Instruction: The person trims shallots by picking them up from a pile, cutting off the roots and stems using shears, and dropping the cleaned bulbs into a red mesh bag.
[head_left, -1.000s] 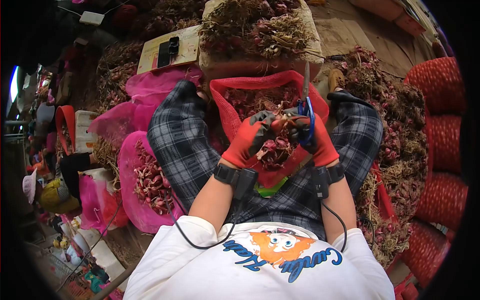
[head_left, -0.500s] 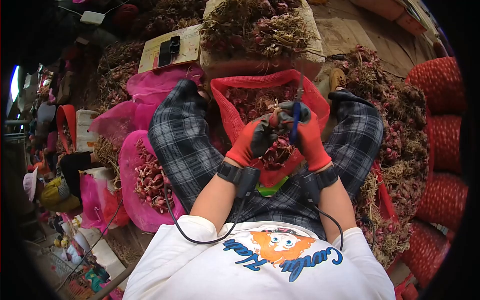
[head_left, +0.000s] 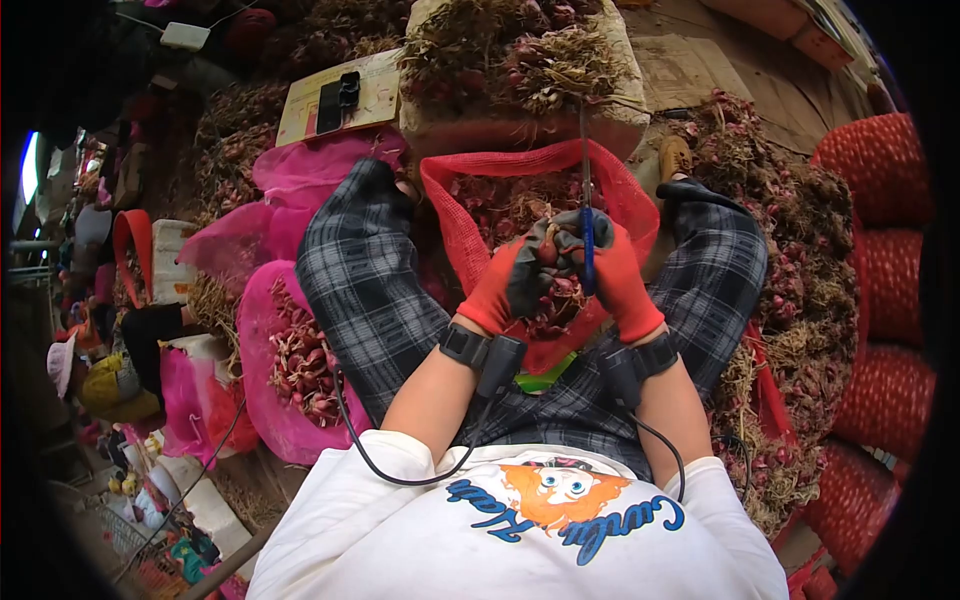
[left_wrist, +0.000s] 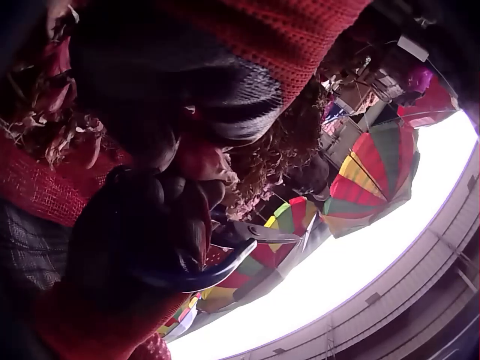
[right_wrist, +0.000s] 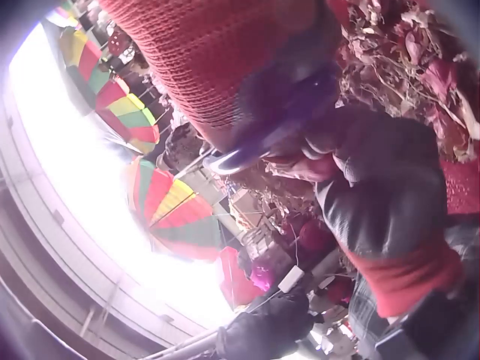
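Both hands wear red gloves with dark palms and meet above a red mesh bag point(head_left: 450, 215) of shallots. The left hand point(head_left: 510, 285) pinches a reddish shallot point(head_left: 548, 252) with its fingertips; in the left wrist view the shallot point(left_wrist: 202, 159) lies between both gloves. The right hand point(head_left: 613, 275) grips blue-handled scissors point(head_left: 588, 250), blades pointing away from the body, and its fingers are at the shallot's right side. In the right wrist view the blue handle point(right_wrist: 262, 142) crosses the right glove. Whether the blades are apart is unclear.
A pink mesh bag point(head_left: 262, 400) of shallots lies left of the legs. Bundled shallots lie on a pale block point(head_left: 520, 125) ahead. Heaped shallots point(head_left: 800, 290) and full red sacks point(head_left: 885, 270) stand right. A phone point(head_left: 328, 108) rests on a board at upper left.
The right hand has turned and moved slightly left, so the scissors now point straight ahead, with their handle seen edge-on. The left hand has shifted slightly, with the shallot still in its fingers.
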